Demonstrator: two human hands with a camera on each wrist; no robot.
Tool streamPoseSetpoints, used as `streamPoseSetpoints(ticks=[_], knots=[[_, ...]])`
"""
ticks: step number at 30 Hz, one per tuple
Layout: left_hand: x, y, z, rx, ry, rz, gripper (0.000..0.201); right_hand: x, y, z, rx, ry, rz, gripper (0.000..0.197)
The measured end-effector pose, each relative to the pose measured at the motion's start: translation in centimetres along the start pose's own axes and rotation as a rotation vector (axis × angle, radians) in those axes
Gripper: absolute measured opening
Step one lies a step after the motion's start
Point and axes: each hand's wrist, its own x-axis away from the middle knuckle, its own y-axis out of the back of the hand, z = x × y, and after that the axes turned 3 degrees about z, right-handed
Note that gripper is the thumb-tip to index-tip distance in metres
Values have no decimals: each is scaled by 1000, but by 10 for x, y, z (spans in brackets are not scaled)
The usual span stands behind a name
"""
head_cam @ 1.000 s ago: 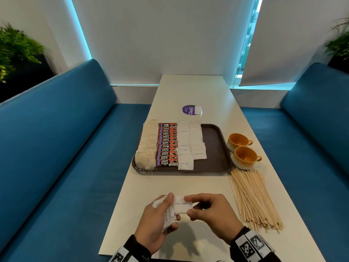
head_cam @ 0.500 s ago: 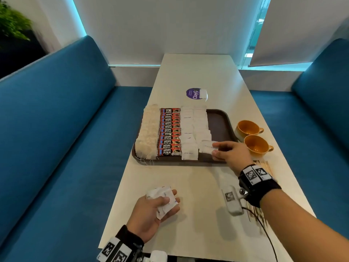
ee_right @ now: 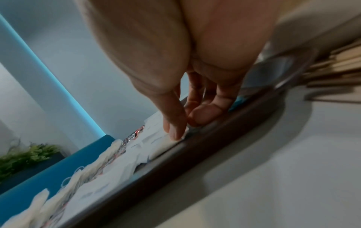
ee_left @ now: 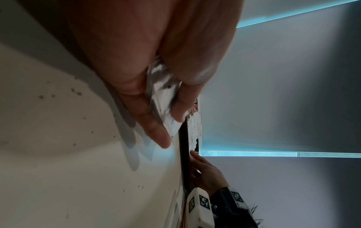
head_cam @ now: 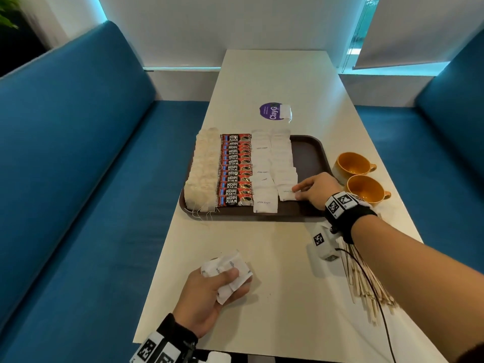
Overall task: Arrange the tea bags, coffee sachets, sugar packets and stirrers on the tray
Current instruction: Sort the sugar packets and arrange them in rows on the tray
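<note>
A brown tray (head_cam: 306, 153) holds a column of tea bags (head_cam: 204, 171), a column of red coffee sachets (head_cam: 235, 169) and two columns of white sugar packets (head_cam: 262, 163). My right hand (head_cam: 298, 193) reaches over the tray's near right part. Its thumb and forefinger pinch one sugar packet (head_cam: 286, 193) lying at the near end of the right sugar column. The right wrist view shows these fingertips (ee_right: 175, 132) down on the packet beside the tray rim (ee_right: 215, 146). My left hand (head_cam: 233, 280) rests on the table near me, gripping a bunch of sugar packets (head_cam: 230, 268). Wooden stirrers (head_cam: 366, 284) lie on the table, partly under my right forearm.
Two orange cups (head_cam: 352, 166) (head_cam: 366, 188) stand just right of the tray. Beyond the tray a purple sticker (head_cam: 269, 111) is on the white table (head_cam: 275, 74), with a small white packet (head_cam: 285, 111) on it. Blue benches (head_cam: 78, 179) flank both sides.
One second ago both hands were together at the near edge of the table, handling packets. My right hand has carried one packet out to the tray; the left stays back with the bunch.
</note>
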Motion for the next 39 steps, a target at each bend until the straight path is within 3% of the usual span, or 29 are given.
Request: streamPoseSetpoints(ticks=[5, 9, 17, 24, 28, 33, 36, 39], knots=[[2, 1, -2, 46, -27, -1, 36, 21, 4, 4, -170, 82, -40, 7], [8, -4, -6, 67, -60, 27, 33, 81, -4, 20, -370, 163, -13, 4], [34, -27, -10, -147, -157, 92, 30, 200, -41, 31, -681, 245, 294, 23], [49, -33, -6, -101, -135, 117, 24, 223, -55, 16, -838, 158, 253, 12], [51, -32, 0, -171, -134, 140, 47, 232, -61, 14, -1068, 75, 291, 10], [53, -38, 4, -116, -202, 57, 37, 233, -61, 8, -897, 157, 282, 11], [53, -42, 1, -71, -235, 3, 22, 230, -62, 5, -818, 197, 170, 14], [50, -43, -2, -72, -238, -19, 20, 231, -62, 6, -788, 341, 30, 20]])
